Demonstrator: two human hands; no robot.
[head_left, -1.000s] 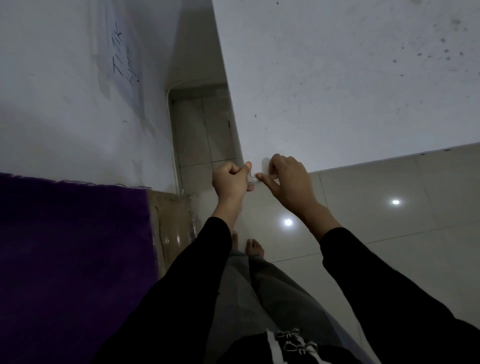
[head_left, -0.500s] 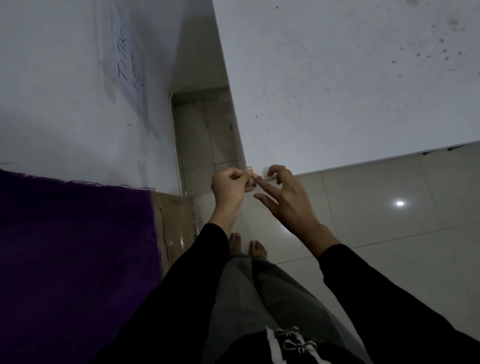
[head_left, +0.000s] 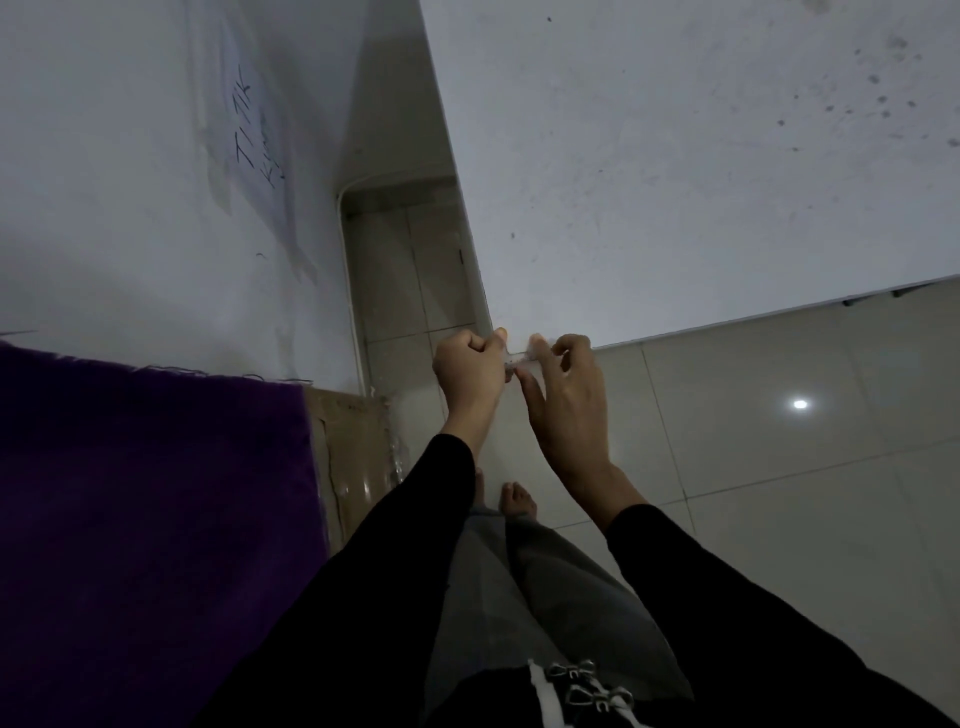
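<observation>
We hold a small clear strip, apparently tape, between both hands. The left hand is curled into a fist and pinches the strip's left end between thumb and forefinger. The right hand pinches the right end the same way, its other fingers loosely bent. The strip lies inside the grip, its long axis running roughly level from one pinch to the other. Neither hand is nearer, as each holds one end. The wall corner appears just beyond the left pinch. We judge the next move to be a pull along that axis or a press onto the wall.
</observation>
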